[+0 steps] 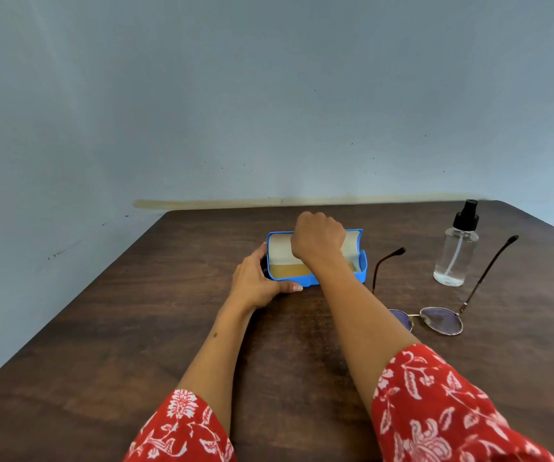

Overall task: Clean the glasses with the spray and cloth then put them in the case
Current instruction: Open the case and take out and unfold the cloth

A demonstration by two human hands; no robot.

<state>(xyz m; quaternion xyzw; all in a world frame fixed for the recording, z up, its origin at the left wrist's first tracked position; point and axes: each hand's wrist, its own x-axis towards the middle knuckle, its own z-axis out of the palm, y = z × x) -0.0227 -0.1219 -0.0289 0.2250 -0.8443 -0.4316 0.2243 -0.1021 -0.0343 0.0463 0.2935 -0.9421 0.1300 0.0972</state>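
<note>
Head view, reading from the left: the left hand [258,281] grips the near left corner of the blue case [362,266], thumb along the front edge and fingers wrapped round the end, pinning it to the table [135,328]. If that hold slackens, I'd expect the light case to skid or tip when the other hand pulls at it.

Over the middle, the right hand [317,240] is curled knuckles-up at the raised lid, seemingly clasping the lid's edge, though its fingertips are hidden so I can't be sure. The case stands open, pale lining showing, with something tan in the tray that may be the cloth; I can't tell. The lid could snap down on the fingers if let go.

Further right, the right forearm crosses just beside the glasses [435,320], which lie unfolded on the table, lenses toward the person and temples pointing away. Drawing the arm back carelessly might sweep them or bend a temple.

At the far right the spray [457,251] stands upright between the two temple tips, well apart from the case. A reach for it has to clear those temples, or the bottle topples onto the lenses.
</note>
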